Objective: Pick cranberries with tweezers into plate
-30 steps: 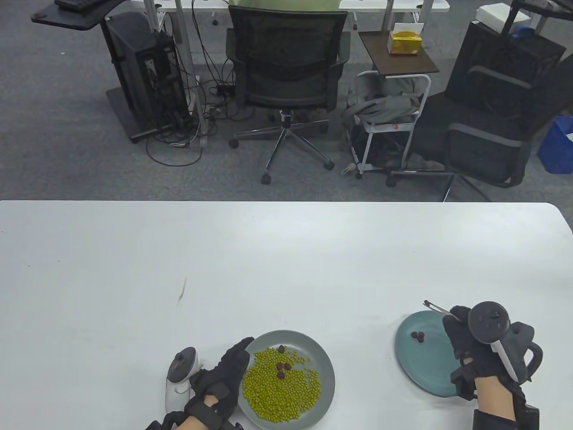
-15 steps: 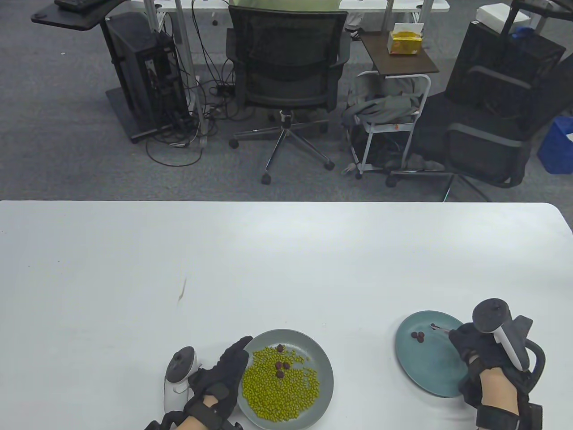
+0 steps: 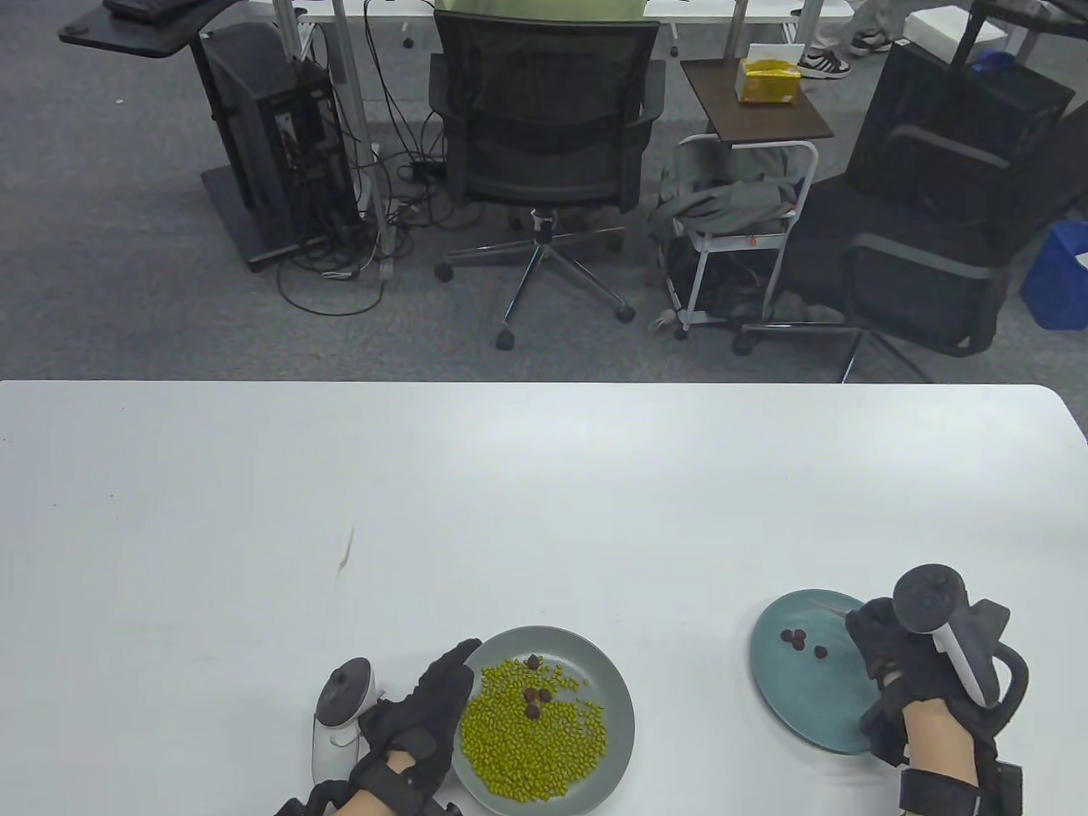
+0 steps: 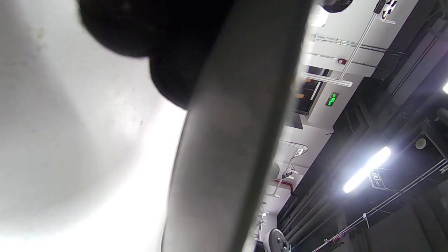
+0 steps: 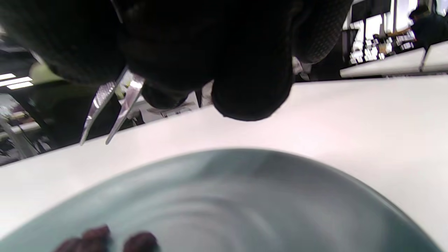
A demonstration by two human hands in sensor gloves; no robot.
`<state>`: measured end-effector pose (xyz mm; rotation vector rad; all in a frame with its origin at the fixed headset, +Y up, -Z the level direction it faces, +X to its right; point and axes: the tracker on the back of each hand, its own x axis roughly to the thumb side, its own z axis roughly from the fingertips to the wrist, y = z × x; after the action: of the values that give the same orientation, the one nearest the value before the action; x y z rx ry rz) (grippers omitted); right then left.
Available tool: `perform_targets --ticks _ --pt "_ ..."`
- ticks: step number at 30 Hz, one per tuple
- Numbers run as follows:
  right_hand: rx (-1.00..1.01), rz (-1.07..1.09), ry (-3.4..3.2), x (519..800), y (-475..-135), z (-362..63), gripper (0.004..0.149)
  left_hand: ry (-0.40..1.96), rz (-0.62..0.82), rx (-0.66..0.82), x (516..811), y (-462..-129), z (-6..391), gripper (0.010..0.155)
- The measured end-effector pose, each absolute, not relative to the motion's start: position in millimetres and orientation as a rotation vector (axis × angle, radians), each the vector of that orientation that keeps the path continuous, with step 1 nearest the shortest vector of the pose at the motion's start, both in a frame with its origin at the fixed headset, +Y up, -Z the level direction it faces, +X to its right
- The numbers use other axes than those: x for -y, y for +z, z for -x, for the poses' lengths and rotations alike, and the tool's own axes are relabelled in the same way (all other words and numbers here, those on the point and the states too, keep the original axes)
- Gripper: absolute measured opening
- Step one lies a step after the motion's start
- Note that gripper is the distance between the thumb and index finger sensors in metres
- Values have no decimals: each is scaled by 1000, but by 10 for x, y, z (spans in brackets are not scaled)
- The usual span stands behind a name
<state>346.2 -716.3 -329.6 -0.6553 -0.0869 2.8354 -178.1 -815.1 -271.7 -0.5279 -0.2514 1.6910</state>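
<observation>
A grey plate [image 3: 612, 680] at the near middle holds green beans [image 3: 527, 748] and three dark cranberries [image 3: 535, 697]. My left hand [image 3: 455, 667] rests against the plate's left rim with fingers stretched out; the rim [image 4: 227, 140] fills the left wrist view. A teal plate [image 3: 790, 688] at the near right holds three cranberries [image 3: 800, 637]. My right hand [image 3: 858, 625] hovers over its right side and grips metal tweezers [image 3: 829, 606]. In the right wrist view the tweezers [image 5: 105, 105] have tips apart and empty above the teal plate [image 5: 245, 196], with cranberries [image 5: 98, 234] at the bottom edge.
The white table [image 3: 544, 493] stretches far beyond both plates, with a small brown mark [image 3: 347, 552] at left centre. Office chairs [image 3: 544, 127], a computer tower [image 3: 272, 136] and a side table with a yellow box [image 3: 769, 81] stand on the floor past the far edge.
My right hand came down from above the teal plate's far rim to over the plate. A third cranberry now lies on the teal plate. The left hand has not moved.
</observation>
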Motion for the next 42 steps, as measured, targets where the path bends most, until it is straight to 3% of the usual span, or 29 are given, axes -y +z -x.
perform_targets --ticks 4,16,27,42 --pt "315 536 2836 7044 -3260 -3226 49 1709 536 243 8142 -2715 1778 62" --pt "656 -23 2839 6918 -3054 -2150 49 1735 562 224 8155 -2710 1752 61" --pt "660 -570 2818 6950 -2668 -1218 49 1710 584 235 8176 -2696 1700 61" --pt "580 -660 2852 7054 -2670 -1088 50 1703 576 239 8180 -2700 1693 61"
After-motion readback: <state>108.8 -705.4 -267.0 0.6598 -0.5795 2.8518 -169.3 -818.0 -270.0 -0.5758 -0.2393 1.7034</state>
